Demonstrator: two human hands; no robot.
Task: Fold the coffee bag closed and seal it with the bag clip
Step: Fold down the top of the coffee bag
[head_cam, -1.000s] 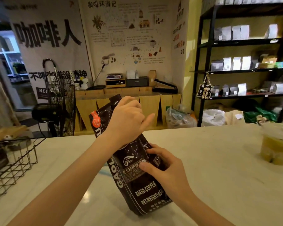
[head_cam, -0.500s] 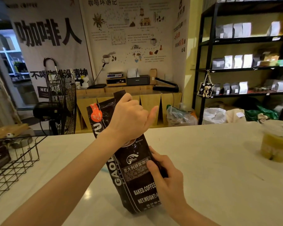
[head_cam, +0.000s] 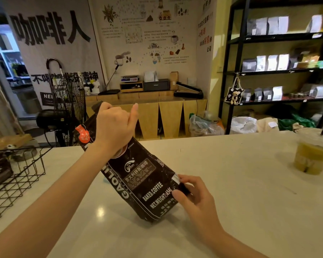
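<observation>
Basket: at far left a black wire basket (head_cam: 17, 175) sits on the tabletop (head_cam: 241, 183), well apart from our work.
Left hand: our left hand (head_cam: 113, 131) is up at the top of the bag, its grip clamped on the bag's upper edge, little finger sticking out.
Bag: the dark coffee bag (head_cam: 140, 175) leans with its top toward the left; its lower corner rests on the tabletop, between our two hands.
Bag top: we judge it is not yet folded; part of the mouth is hidden behind the left hand.
Right hand: our right hand (head_cam: 191, 194) pinches the bag's lower right edge, grip closed on it, steadying the base.
Clip: we see no bag clip anywhere; we cannot tell where it is.
Drink: a lidded cup (head_cam: 311, 151) stands at far right, well apart.
Step in hand: we judge this is readying the top for folding.
Doing it well: we would stand the bag flat on its base first, press the air out, flatten the top edge straight, then roll it down in even, tight turns. Keep the right hand low so the beans do not shift.
</observation>
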